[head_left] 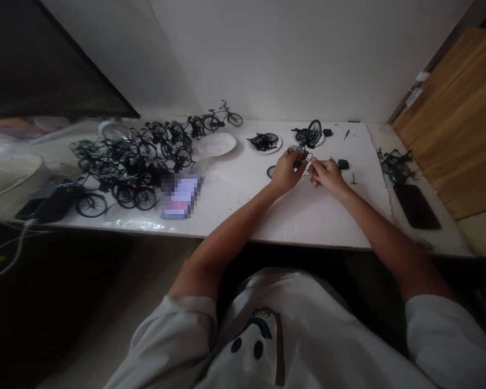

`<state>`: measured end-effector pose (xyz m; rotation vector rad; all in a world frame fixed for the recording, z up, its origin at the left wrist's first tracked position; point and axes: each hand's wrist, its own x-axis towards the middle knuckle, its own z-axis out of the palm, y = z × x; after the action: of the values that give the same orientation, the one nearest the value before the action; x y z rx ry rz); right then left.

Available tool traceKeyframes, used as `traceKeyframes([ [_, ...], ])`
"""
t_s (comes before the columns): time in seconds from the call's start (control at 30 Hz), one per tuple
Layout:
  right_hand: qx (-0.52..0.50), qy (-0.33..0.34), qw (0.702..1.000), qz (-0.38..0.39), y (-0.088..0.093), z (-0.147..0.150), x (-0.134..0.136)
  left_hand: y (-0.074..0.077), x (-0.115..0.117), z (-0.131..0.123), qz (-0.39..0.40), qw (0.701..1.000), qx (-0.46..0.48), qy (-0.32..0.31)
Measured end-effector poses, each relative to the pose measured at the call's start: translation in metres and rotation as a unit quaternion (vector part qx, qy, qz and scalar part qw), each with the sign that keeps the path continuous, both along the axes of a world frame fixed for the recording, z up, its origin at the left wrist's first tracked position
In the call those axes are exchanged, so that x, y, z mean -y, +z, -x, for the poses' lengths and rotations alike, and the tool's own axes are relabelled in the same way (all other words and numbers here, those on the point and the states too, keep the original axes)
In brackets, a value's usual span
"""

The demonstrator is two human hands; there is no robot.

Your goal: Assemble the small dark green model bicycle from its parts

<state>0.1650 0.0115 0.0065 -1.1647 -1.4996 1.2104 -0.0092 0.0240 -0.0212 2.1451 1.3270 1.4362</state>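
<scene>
Head view, left hand point(285, 172) and right hand point(326, 174) both pinching bike part point(302, 156), above desk point(267, 210), model bikes point(125, 167) far left

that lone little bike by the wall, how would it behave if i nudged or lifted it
The bike stands upright on two thin wheels, so a sideways nudge would probably tip it, and a lengthwise push may roll it. Its frame and spokes look wire-thin, so it is likely light and easily bent.

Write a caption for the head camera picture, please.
Left hand and right hand hold a tiny black part above a white table crowded with model bicycles.
</scene>
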Motion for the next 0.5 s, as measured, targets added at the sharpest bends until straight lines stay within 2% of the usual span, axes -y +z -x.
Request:
traceKeyframes([
  [0.3, -0.033, -0.026, 0.999, 0.019, 0.0018, -0.0030, -0.0031, -0.0065, -0.0021, -0.0023, 0.034, 0.997, 0.064, -0.012],
  [0.5, -0.026, -0.030, 0.999, 0.019, 0.0013, -0.0031, -0.0050, -0.0022, 0.0044, -0.0040, 0.048, 0.996, 0.069, -0.022],
])
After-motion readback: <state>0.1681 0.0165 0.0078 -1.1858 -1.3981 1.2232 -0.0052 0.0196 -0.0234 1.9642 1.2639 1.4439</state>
